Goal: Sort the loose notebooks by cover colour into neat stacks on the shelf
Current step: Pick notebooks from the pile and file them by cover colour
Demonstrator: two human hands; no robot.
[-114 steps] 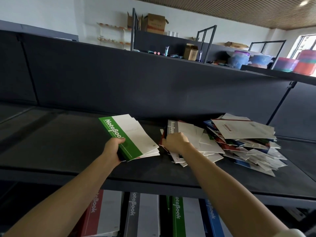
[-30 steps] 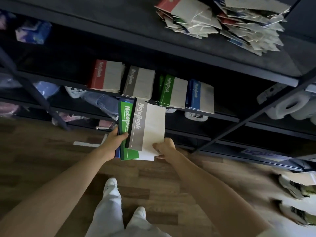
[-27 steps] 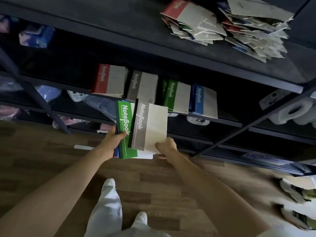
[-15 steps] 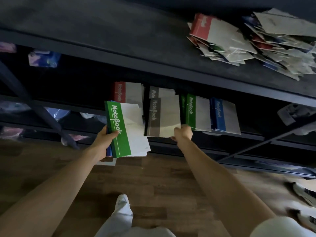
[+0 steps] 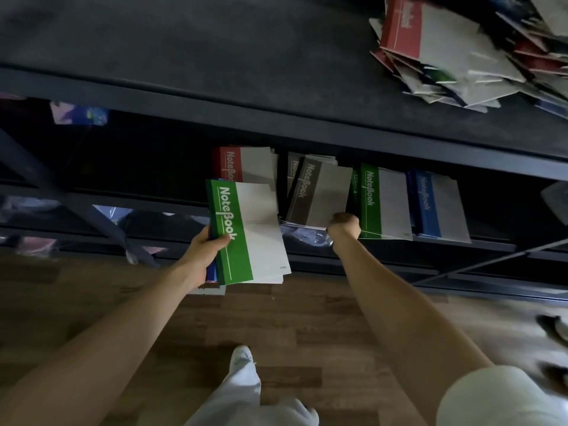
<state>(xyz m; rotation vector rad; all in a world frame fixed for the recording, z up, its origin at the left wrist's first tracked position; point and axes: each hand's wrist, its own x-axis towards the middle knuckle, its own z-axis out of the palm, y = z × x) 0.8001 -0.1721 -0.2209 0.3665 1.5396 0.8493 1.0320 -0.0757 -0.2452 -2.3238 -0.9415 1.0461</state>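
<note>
Fingers (image 5: 339, 219) of the right hand (image 5: 343, 227) pinch the grey notebook (image 5: 321, 195), long axis 6-to-12 (spine at 9), over the shelved grey stack (image 5: 292, 171); left hand (image 5: 203, 247) grips a green-topped bundle (image 5: 246, 232).

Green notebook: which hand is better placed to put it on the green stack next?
Probably the right hand: it holds the grey notebook beside the green stack; the left hand grips the green notebook with others.
</note>
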